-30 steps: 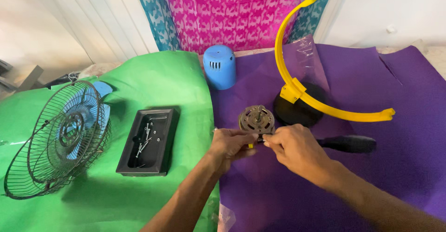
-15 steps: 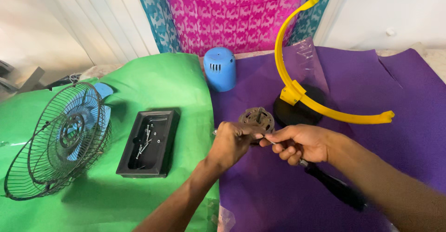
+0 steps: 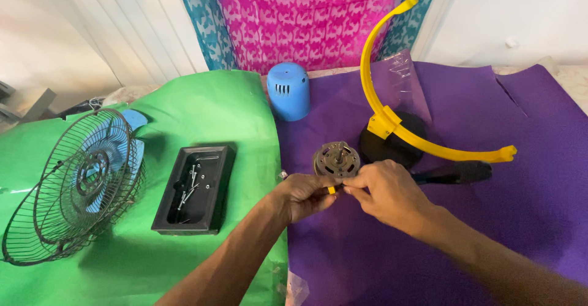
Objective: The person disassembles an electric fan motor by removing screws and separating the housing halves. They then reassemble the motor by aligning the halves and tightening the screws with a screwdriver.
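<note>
- Two hands are met at the middle of the purple sheet, just near of a round metal fan motor that lies shaft-up on the sheet.
- Left hand: fingers curled, pinched on a small yellow piece at the motor's near edge; probably so held to keep it steady.
- Right hand: fingertips closed on the same spot from the right; whether the piece itself is gripped cannot be told.
- A dark-handled tool lies just right of the hands, ungripped.
- Screws are collected in a black tray on the green sheet, likely against loss.
- Farther off: blue motor cover, yellow curved bracket, wire fan guard at far left.
</note>
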